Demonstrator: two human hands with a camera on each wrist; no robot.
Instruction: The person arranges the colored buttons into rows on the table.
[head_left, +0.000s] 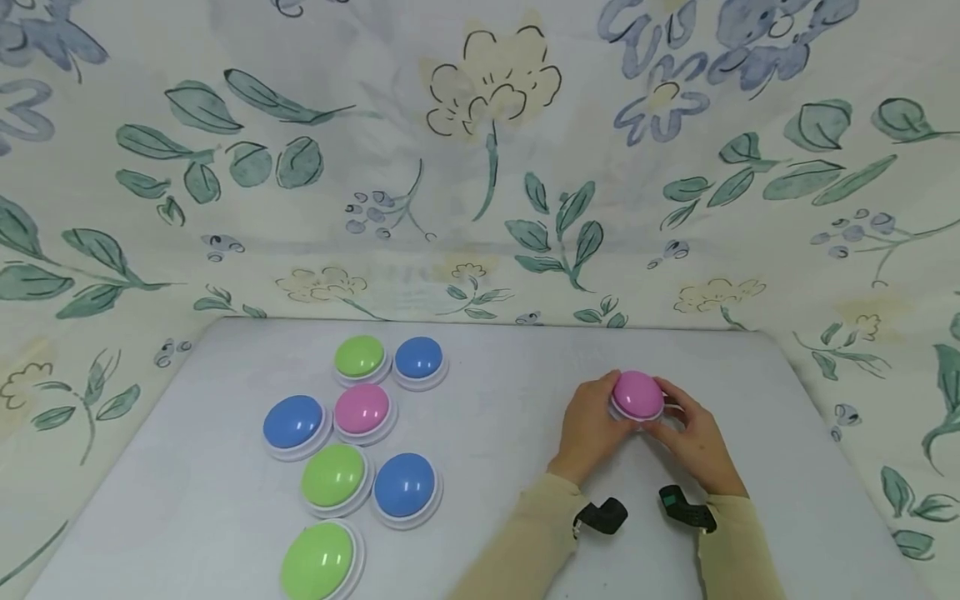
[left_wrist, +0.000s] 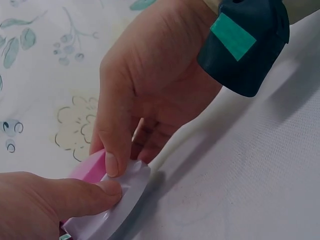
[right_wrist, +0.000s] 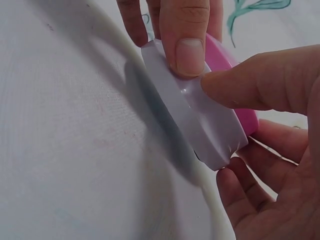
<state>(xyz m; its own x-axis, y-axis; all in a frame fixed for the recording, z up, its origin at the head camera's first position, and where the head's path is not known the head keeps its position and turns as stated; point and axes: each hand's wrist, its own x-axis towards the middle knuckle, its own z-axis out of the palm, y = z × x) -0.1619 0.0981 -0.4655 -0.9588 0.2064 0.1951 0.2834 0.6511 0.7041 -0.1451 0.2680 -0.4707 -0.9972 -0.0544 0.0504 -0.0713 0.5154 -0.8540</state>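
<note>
Both hands hold a pink dome push button (head_left: 637,395) with a white base, on the right side of the table. My left hand (head_left: 590,429) grips its left side, thumb on the near rim. On the opposite side my right hand (head_left: 697,442) has its thumb at the front and fingers around the edge. In the right wrist view the white base (right_wrist: 190,110) is tilted, with a shadow beside it on the table; both thumbs press on the rim, nearly meeting. The left wrist view shows the same two thumbs on the base (left_wrist: 125,195), part of the pink dome being covered.
On the left of the white table (head_left: 510,467) several similar buttons stand close together: green (head_left: 358,356), blue (head_left: 418,357) and pink (head_left: 362,408) ones among them. A floral cloth (head_left: 480,250) rises behind the table's far edge. Each wrist wears a dark camera mount (head_left: 686,508).
</note>
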